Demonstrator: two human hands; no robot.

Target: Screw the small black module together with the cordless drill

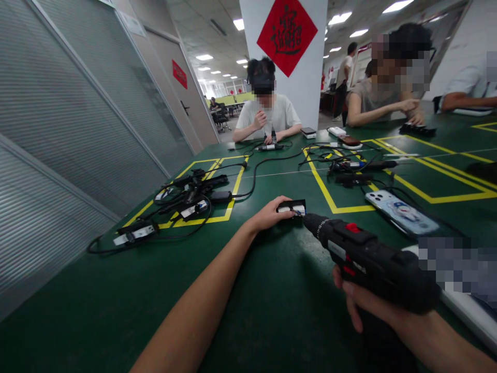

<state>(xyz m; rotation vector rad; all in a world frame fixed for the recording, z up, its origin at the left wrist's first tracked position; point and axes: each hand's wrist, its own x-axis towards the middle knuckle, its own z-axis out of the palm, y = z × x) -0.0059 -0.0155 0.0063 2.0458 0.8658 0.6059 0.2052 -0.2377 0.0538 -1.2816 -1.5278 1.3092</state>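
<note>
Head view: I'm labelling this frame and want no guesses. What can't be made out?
- Right hand: mostly hidden beneath the black electric screwdriver with a red switch it grips.
- Small black block with a white label: partly under the left hand; print too small.
- Right edge: blurred patch hides what lies there.

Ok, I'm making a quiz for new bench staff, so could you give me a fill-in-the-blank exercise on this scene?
1. The left hand holds a small black part on the ____ table.
2. The right hand grips a black power screwdriver with a ____ switch on top.
3. Right of the part, a phone lies with its screen facing ____.

Missing words: green; red; down.
</note>
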